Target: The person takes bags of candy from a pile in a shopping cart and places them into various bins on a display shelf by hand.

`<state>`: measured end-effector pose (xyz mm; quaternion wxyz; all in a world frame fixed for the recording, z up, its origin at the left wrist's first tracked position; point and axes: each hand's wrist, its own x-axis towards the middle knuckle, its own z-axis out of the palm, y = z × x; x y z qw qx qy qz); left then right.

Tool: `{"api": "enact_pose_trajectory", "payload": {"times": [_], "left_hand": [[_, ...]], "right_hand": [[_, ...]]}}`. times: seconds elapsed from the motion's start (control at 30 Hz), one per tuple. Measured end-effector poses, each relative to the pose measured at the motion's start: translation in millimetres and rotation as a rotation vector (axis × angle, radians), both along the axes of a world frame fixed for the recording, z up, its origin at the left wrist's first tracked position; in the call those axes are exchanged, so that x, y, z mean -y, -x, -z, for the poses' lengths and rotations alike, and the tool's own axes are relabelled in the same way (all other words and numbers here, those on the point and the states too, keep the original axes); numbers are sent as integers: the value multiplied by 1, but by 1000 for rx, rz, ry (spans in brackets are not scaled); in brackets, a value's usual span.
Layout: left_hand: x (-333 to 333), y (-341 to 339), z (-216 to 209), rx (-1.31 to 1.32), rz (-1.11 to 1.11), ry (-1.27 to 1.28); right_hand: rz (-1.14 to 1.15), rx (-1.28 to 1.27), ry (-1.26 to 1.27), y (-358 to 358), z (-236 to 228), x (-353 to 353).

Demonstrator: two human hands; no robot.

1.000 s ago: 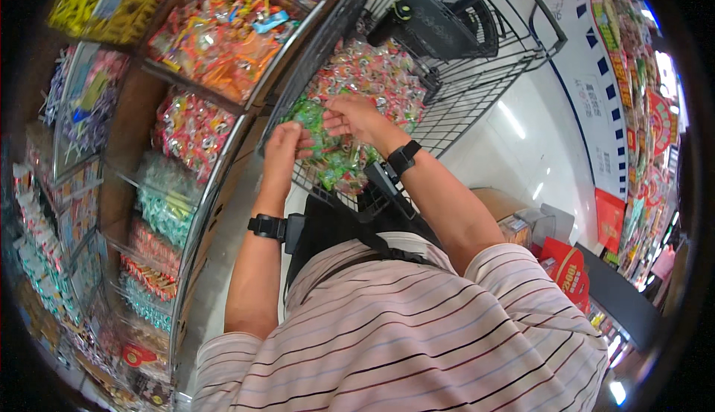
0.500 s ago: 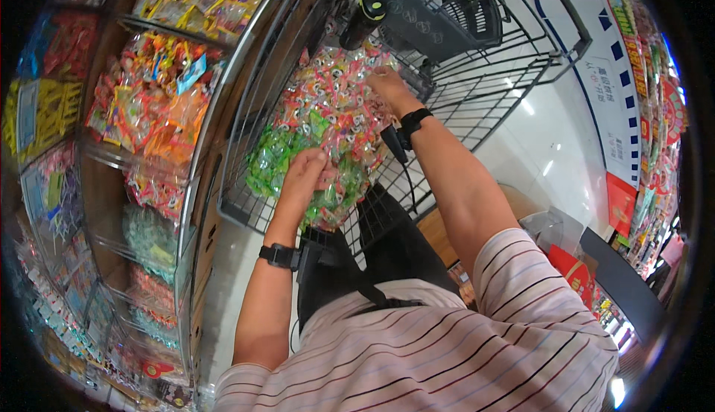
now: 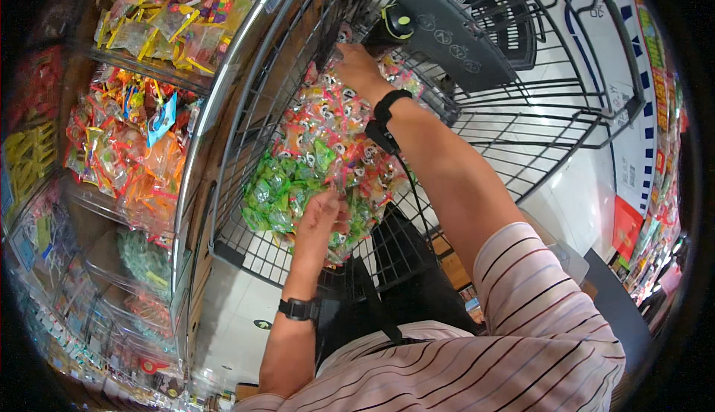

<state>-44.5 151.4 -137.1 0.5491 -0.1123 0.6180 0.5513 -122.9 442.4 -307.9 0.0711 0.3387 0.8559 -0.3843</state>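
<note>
Beneath my hands, a shopping cart [image 3: 257, 107] holds a heap of small wrapped candies. Pink-red ones [image 3: 316, 118] with round face prints fill the middle and far part; green ones [image 3: 272, 192] lie at the near left. Over the near edge of the green candies, my left hand [image 3: 320, 217] is closed, a clear, pinkish wrapped candy [image 3: 339, 180] showing at its fingertips. My right hand [image 3: 359, 69] reaches to the far end of the heap, by the cart's left side. Its fingers curl downward, and what they hold, if anything, is hidden.
A dark bottle with a green-ringed cap [image 3: 396, 21] stands beyond my right hand, against the grey folding panel [image 3: 447, 36] of the cart. Shelf bins of bagged sweets [image 3: 134, 125] line the left behind a metal rail [image 3: 212, 99]. More packaged goods [image 3: 655, 241] stand at the right.
My right hand has moved from the heap's right side to its far left end. My left hand stays over the near candies, a clear wrapper now showing above its fingers. The view has shifted slightly.
</note>
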Motion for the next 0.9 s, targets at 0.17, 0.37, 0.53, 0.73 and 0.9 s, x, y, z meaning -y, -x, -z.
{"api": "enact_pose_trajectory", "payload": {"times": [0.17, 0.37, 0.53, 0.73, 0.9], "left_hand": [[2, -7, 4, 44, -61, -4], [-8, -4, 19, 63, -61, -53], [7, 12, 19, 30, -94, 17], [-8, 36, 25, -85, -194, 53], [-36, 41, 30, 27, -330, -76]], "right_hand": [[-64, 264, -5, 35, 25, 2], [-231, 427, -128, 33, 76, -40], [-49, 307, -39, 25, 31, 1], [-59, 102, 843, -38, -46, 8], [-343, 193, 1128, -60, -130, 22]]}}
